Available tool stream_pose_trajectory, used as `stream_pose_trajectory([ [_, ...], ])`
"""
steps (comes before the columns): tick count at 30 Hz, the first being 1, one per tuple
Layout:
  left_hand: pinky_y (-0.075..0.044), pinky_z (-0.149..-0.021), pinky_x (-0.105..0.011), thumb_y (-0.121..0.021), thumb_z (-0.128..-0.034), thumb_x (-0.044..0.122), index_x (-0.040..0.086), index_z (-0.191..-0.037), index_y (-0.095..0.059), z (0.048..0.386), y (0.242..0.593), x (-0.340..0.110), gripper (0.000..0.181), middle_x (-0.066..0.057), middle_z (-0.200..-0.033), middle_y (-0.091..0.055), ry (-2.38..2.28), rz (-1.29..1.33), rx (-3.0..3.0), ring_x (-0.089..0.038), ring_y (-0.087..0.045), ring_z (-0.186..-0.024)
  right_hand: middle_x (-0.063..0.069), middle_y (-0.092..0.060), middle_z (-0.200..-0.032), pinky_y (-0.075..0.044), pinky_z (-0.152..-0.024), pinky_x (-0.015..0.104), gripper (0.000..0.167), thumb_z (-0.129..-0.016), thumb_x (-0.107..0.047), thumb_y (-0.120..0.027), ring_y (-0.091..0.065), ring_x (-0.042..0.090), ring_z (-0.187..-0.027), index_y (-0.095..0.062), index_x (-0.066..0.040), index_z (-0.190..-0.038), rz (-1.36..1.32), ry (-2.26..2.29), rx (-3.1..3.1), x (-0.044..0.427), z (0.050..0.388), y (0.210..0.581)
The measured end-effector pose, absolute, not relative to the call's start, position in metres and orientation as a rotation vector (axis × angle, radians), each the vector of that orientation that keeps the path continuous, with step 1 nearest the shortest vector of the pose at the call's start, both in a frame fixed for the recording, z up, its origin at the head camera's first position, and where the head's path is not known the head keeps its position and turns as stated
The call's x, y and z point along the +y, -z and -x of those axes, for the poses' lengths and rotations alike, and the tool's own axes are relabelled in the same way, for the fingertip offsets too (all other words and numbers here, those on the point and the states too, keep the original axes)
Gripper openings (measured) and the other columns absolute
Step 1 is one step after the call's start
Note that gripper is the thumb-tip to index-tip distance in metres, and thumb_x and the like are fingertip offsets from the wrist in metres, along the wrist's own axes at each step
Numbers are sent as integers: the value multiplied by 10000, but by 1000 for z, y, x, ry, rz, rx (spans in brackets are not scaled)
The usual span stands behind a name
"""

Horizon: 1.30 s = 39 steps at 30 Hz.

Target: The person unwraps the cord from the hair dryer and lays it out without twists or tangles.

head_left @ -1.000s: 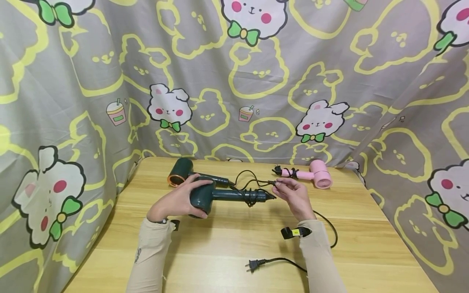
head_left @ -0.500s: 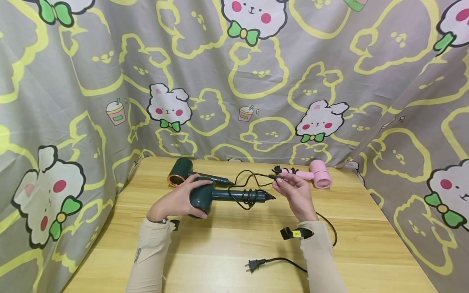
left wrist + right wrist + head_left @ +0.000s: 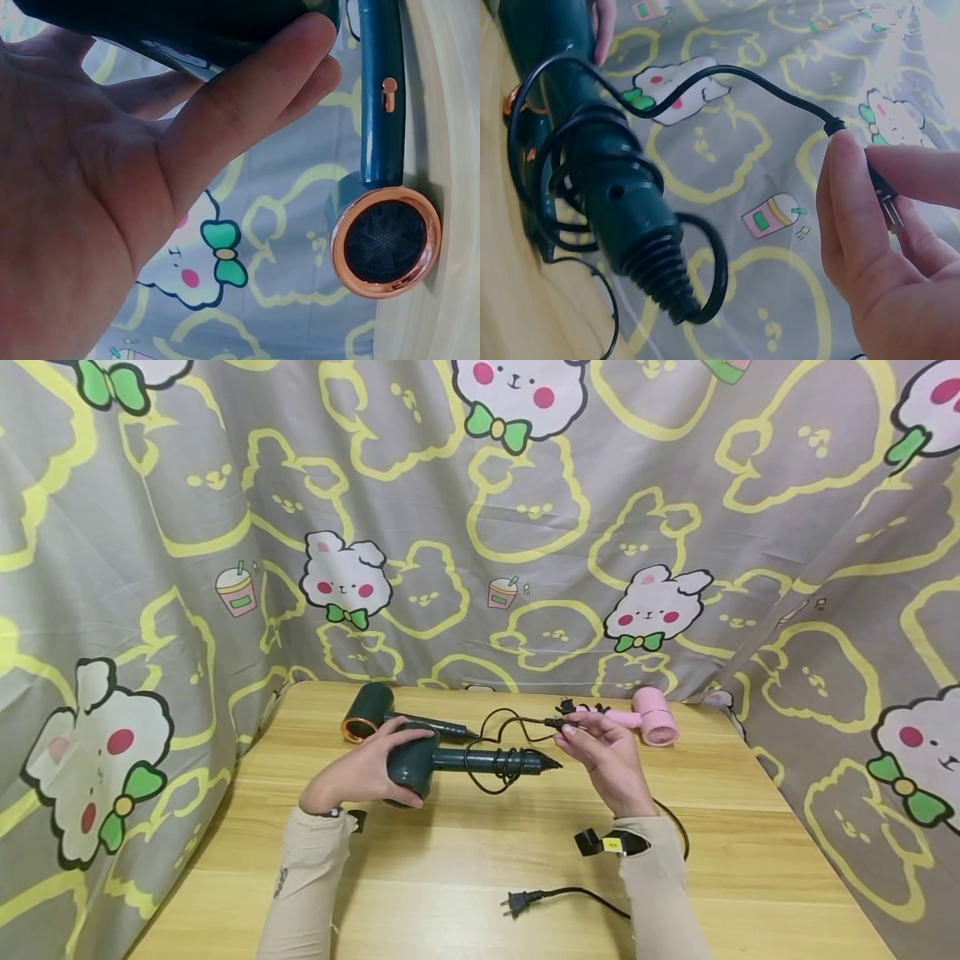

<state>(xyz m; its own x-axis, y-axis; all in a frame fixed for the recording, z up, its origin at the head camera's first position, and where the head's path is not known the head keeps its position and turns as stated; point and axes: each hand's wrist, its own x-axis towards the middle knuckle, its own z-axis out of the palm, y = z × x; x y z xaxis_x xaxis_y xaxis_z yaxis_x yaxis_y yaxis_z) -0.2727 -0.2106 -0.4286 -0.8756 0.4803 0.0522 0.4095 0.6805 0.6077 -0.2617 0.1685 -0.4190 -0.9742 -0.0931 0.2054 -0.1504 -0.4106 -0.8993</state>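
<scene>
My left hand (image 3: 360,768) grips the round head of a dark green hair dryer (image 3: 457,760), held sideways above the table with its handle to the right. Several loops of its black cord (image 3: 607,127) are wound about the handle. Between thumb and fingers, my right hand (image 3: 606,764) pinches the plug (image 3: 883,182) at the cord's end; metal prongs show beyond the fingers in the right wrist view. The cord arcs slackly from the handle to this plug. One loose loop hangs below the handle.
Behind lies another green hair dryer (image 3: 372,703) with a copper rim. A pink hair dryer (image 3: 657,718), its cord wrapped on the handle, lies at back right. In front, a loose plug (image 3: 517,903) rests on the wooden table (image 3: 450,868), its cord running under my right forearm. Patterned curtains (image 3: 427,527) enclose the table.
The right hand has lifted the plug slightly, first rightward, then a little back left. A cord loop on the handle has widened and now hangs lower. The left hand stays nearly still.
</scene>
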Motion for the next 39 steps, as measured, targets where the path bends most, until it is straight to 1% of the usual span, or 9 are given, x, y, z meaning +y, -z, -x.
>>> stream_pose_trajectory([
  [8,-535,-939,-533,-975,-614,530,313,-1517,-511,273,430,-213,1038,-168,-1623,-314,-979,-747,2773,-382,-578,-1233,-6,-733,-1091,-603,-904,307,273,-970,101,-613,-753,131,-955,-743,-118,-1068,-562,-2616,-1776,170,256,415],
  [13,-536,-936,-529,-975,-611,532,298,-1520,-512,272,428,-214,1047,-176,-1634,-306,-988,-743,2773,-397,-563,-1257,-7,-730,-1147,-605,-901,311,298,-977,104,-596,-765,155,-959,-749,-126,-1090,-694,-2617,-1846,171,256,417],
  [17,-536,-936,-527,-974,-613,534,303,-1521,-510,272,428,-214,1046,-177,-1636,-302,-985,-734,2771,-398,-560,-1259,3,-733,-1142,-610,-887,316,289,-984,93,-594,-771,160,-948,-755,-118,-1098,-778,-2616,-1884,170,256,418],
  [20,-532,-942,-535,-976,-611,530,308,-1518,-513,272,428,-214,1042,-183,-1635,-300,-987,-726,2769,-409,-553,-1269,-1,-744,-1112,-615,-864,303,285,-989,75,-599,-770,136,-918,-756,-122,-1123,-799,-2611,-1929,169,255,419],
  [23,-528,-950,-547,-979,-608,524,306,-1515,-517,272,428,-214,1040,-196,-1639,-292,-994,-718,2766,-430,-537,-1293,-18,-755,-1094,-621,-814,286,283,-993,51,-610,-766,111,-865,-752,-141,-1145,-780,-2592,-1997,168,253,418],
  [28,-529,-951,-544,-981,-610,514,300,-1518,-516,273,428,-214,1042,-194,-1637,-294,-999,-722,2764,-426,-536,-1289,-31,-748,-1116,-623,-779,277,274,-984,32,-635,-760,102,-820,-747,-164,-1139,-759,-2555,-2090,166,252,417],
  [34,-532,-943,-542,-980,-612,517,303,-1515,-516,274,430,-215,1037,-193,-1632,-296,-988,-724,2771,-421,-544,-1275,-17,-750,-1077,-625,-793,299,259,-969,39,-654,-770,113,-830,-767,-122,-1136,-818,-2575,-2131,166,254,419],
  [39,-529,-947,-550,-980,-611,517,318,-1510,-519,274,429,-215,1030,-196,-1638,-286,-991,-712,2769,-435,-537,-1286,23,-785,-1013,-629,-742,310,207,-992,16,-634,-780,138,-789,-785,-74,-1101,-895,-2648,-2137,167,254,421],
])
